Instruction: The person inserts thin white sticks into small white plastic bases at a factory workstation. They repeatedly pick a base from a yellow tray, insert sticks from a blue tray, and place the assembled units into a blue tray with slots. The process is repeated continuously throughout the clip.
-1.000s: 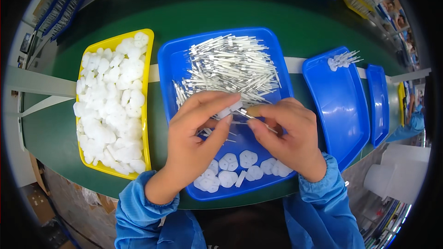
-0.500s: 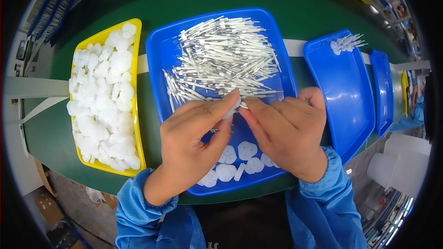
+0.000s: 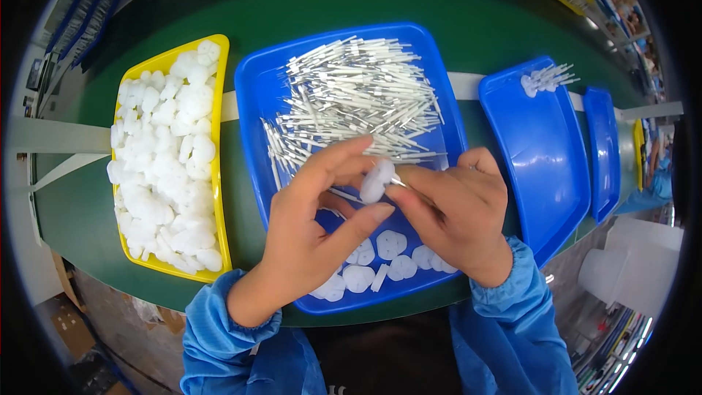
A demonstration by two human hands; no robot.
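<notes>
Between thumb and fingers, my right hand (image 3: 457, 208) pinches a thin white-and-metal rod (image 3: 398, 181). At the rod's left end sits a translucent white lobed disc (image 3: 376, 181), tilted on edge. My left hand (image 3: 311, 216) is beside the disc, its thumb and fingers apart around it; whether a fingertip behind touches it I cannot tell. Both hands are above a blue tray (image 3: 252, 102). Many similar rods (image 3: 358, 88) lie heaped in its far part, and several white discs (image 3: 391, 244) rest along its near edge.
On the left, a yellow tray (image 3: 222, 124) is piled with white discs (image 3: 164, 168). To the right, another blue tray (image 3: 545, 153) carries a small cluster of rods with discs (image 3: 547, 80) at its far end. A narrower blue tray (image 3: 603, 153) lies beyond, all on a green table (image 3: 292, 4).
My left fingers have spread from their pinch on the disc. The disc now shows on the rod in my right hand, which still grips it.
</notes>
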